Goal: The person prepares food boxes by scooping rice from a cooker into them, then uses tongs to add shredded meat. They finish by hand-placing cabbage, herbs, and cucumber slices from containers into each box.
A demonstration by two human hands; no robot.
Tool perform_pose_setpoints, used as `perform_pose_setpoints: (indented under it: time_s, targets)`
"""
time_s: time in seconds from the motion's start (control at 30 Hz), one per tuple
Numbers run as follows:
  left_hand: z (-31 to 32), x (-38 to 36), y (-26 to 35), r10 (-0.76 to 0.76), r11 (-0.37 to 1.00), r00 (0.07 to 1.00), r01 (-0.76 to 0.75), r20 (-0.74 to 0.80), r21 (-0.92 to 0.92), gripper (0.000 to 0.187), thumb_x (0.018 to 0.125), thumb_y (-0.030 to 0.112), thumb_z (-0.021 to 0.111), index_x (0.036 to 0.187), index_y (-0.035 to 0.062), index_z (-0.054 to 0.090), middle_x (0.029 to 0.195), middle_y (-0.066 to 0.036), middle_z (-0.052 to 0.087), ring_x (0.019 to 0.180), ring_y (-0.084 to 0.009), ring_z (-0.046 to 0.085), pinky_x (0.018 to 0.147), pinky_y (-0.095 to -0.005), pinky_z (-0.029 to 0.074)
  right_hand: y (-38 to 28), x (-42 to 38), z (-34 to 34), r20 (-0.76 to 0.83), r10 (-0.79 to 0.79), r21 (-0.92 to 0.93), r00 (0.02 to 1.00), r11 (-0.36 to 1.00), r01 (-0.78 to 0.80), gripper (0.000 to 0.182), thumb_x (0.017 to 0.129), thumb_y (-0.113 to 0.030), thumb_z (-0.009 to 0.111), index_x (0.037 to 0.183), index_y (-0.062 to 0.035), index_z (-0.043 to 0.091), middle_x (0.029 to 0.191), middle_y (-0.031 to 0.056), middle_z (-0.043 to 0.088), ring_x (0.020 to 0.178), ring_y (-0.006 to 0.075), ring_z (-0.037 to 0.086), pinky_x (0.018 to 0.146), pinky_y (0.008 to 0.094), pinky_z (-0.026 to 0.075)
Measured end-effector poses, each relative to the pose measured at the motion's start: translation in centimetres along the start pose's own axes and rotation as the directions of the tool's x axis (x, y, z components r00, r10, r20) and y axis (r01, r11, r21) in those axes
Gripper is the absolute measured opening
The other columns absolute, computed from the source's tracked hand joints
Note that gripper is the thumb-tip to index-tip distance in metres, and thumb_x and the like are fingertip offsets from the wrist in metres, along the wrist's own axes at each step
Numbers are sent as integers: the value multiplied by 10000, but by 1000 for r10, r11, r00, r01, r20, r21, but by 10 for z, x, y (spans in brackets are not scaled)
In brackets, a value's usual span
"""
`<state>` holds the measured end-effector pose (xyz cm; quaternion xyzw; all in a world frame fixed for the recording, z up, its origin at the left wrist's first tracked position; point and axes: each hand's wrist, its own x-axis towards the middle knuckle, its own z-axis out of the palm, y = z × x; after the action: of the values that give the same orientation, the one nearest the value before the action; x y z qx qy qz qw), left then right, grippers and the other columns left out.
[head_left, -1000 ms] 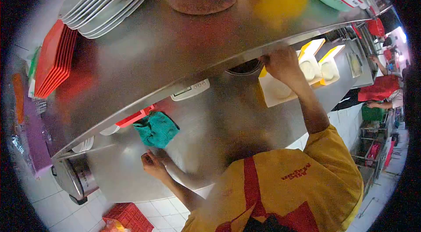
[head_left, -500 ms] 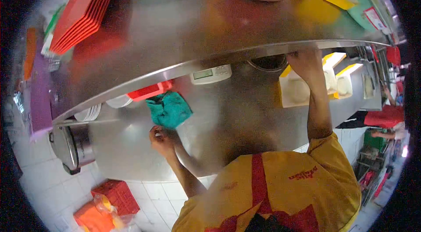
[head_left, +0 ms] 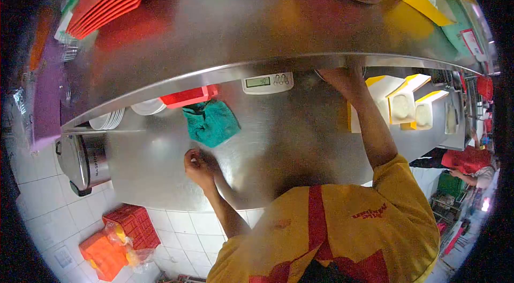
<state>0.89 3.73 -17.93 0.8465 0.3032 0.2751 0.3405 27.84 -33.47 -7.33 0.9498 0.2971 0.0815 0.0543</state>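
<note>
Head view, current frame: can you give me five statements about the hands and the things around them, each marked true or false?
1. The green cloth lies on the steel counter. True.
2. The left hand is gripping the green cloth. False: it is near the cloth but apart from it.
3. The scale sits between the green cloth and the right hand. True.
4. The yellow-and-white boxes are all shut. False: at least two stand open, their insides showing.
5. A red crate stands on the shelf above the counter. False: it is on the tiled floor.
</note>
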Motion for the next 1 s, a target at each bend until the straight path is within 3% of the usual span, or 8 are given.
perform_pose_setpoints:
  time_s: [0.1, 0.2, 0.27, 0.8, 0.87, 0.9, 0.97, 1.0]
  targets:
    - [5, 2, 9, -21, 1000, 999, 22, -35, 7, 114, 858, 121, 563, 913, 36, 616, 762, -123, 642, 642, -225, 600, 551, -323, 462, -32, 12, -42, 110, 143, 30, 984, 989, -147, 474, 860, -285, 504, 1318, -200, 411, 1333, 95, 461, 1207, 374, 431, 980, 636, 272]
    - [-2, 5, 29, -75, 997, 997, 75, -16, 21, 117, 862, 140, 569, 907, 43, 615, 731, -126, 637, 617, -216, 598, 557, -316, 464, -45, 16, -7, 159, 62, -361, 985, 932, 0, 395, 833, -275, 528, 1205, -142, 528, 1209, 127, 545, 1105, 398, 511, 894, 601, 378]
    - [-4, 5, 29, -109, 994, 994, 109, 22, 12, 122, 865, 155, 575, 903, 45, 613, 714, -125, 633, 609, -207, 597, 562, -312, 466, -49, 18, 3, -191, 107, 342, 976, 939, -36, 341, 808, -264, 550, 1092, -80, 592, 1088, 155, 595, 1015, 402, 558, 844, 564, 426]
    - [-7, 1, 19, -128, 992, 992, 128, 15, 17, 198, 894, 219, 566, 879, 26, 604, 722, -136, 649, 623, -215, 614, 576, -328, 480, -30, 11, -53, -377, 102, 79, 921, 994, -78, 386, 827, -280, 574, 1171, -109, 529, 1130, 162, 584, 1099, 353, 523, 936, 472, 399]
    - [-6, 2, 24, -148, 988, 988, 147, 31, 38, 206, 894, 227, 569, 885, 24, 605, 722, -136, 650, 625, -217, 618, 579, -326, 483, -19, 3, -58, -282, 309, 686, 908, 727, -34, 398, 825, -303, 580, 1165, -106, 512, 1087, 165, 604, 1032, 366, 555, 878, 466, 434]
    - [-4, 2, 21, -75, 997, 997, 75, 7, 22, 210, 894, 229, 570, 888, 23, 605, 720, -135, 650, 621, -212, 617, 579, -322, 484, -17, -2, -64, -283, 310, 684, 907, 729, -36, 398, 825, -303, 580, 1165, -106, 512, 1087, 165, 604, 1032, 366, 555, 878, 466, 434]
    - [-3, 1, 21, -6, 1000, 1000, 7, -18, 11, 214, 894, 232, 572, 891, 21, 606, 718, -133, 650, 617, -208, 616, 579, -318, 485, -23, -13, -100, -348, 206, -68, 915, 967, -244, 329, 820, -320, 589, 1040, -76, 572, 968, 170, 634, 881, 395, 597, 770, 471, 474]
    - [-5, 2, 25, -8, 1000, 1000, 8, -20, 7, 206, 891, 225, 574, 892, 22, 605, 715, -131, 649, 616, -205, 615, 578, -317, 484, -20, -18, -107, -346, 203, -66, 916, 969, -240, 329, 820, -320, 589, 1040, -76, 572, 968, 170, 634, 881, 395, 597, 770, 471, 474]
